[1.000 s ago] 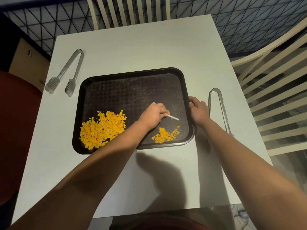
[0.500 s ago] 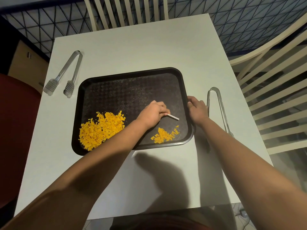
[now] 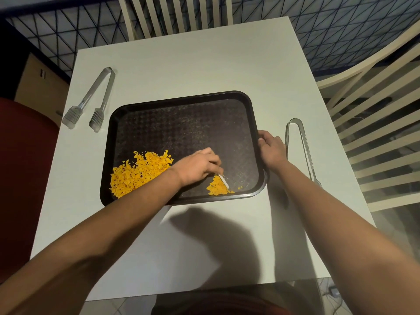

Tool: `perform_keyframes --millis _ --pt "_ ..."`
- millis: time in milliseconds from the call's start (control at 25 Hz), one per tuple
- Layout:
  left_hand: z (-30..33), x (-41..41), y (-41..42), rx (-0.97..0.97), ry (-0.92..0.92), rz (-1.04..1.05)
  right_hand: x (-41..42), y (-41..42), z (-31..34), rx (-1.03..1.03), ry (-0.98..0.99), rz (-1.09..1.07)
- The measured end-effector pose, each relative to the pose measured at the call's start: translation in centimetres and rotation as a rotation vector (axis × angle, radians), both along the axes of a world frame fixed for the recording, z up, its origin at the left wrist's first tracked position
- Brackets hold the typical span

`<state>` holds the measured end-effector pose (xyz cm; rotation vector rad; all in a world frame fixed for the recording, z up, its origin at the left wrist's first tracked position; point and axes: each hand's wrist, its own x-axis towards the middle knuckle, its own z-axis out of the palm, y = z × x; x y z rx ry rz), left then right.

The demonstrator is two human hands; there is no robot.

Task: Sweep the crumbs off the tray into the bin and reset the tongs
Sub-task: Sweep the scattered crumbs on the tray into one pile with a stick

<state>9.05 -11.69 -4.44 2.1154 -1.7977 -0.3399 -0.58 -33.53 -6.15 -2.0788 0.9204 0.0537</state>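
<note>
A black tray (image 3: 181,103) lies in the middle of the white table (image 3: 186,60). A large heap of orange crumbs (image 3: 136,171) covers its near left corner, and a small heap of orange crumbs (image 3: 217,188) lies near its front right. My left hand (image 3: 195,167) pinches a thin white stick-like scraper (image 3: 223,180), whose tip rests against the small heap. My right hand (image 3: 271,146) grips the tray's right rim. One pair of clear tongs (image 3: 91,103) lies left of the tray. A second pair of clear tongs (image 3: 302,148) lies right of it, beside my right hand.
White slatted chairs stand at the far side (image 3: 177,12) and to the right (image 3: 375,105) of the table. A dark red seat (image 3: 25,169) sits close at the left edge. A patterned dark floor surrounds the table. No bin is in view.
My left hand has moved nearer and slightly right, bringing the white scraper down against the small crumb heap. My right hand keeps its grip on the rim.
</note>
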Motion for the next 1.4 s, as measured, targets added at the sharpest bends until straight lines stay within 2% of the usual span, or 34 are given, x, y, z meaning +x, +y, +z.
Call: perform_keyframes --millis 80,200,280,400,640,800,920,1040,1240,1400 --pt "0.3 -0.5 -0.9 -0.016 0.022 0.088 0.0 0.1 0.2 -0.002 -0.01 0.011" --pt "0.9 -1.8 -3.8 0.074 0.133 0.269 -0.1 0.2 0.4 0.0 -0.009 -0.002" --pt "0.8 -2.4 -5.0 0.133 0.183 0.316 -0.1 0.1 0.4 -0.001 -0.013 0.001" --pt "0.5 -2.3 -4.3 0.168 0.181 0.265 -0.1 0.2 0.4 0.013 -0.016 -0.003" --pt "1.0 -1.0 -0.8 0.213 0.003 0.078 0.0 0.0 0.1 -0.001 -0.005 0.008" --pt "1.4 -1.5 -2.2 0.037 -0.039 0.192 0.0 -0.1 -0.2 -0.018 -0.012 0.014" --pt "1.5 -3.1 -4.5 0.145 0.092 0.216 0.0 0.0 0.1 -0.025 -0.016 0.02" --pt "1.0 -3.5 -4.4 0.239 0.12 0.129 0.0 0.0 0.0 -0.023 -0.034 0.019" --pt "1.7 -1.7 -0.9 0.258 0.056 0.031 0.0 -0.1 -0.5 -0.009 -0.007 0.009" --pt "2.2 -0.2 1.7 0.209 -0.086 0.096 0.1 -0.1 -0.6 -0.022 0.003 0.018"
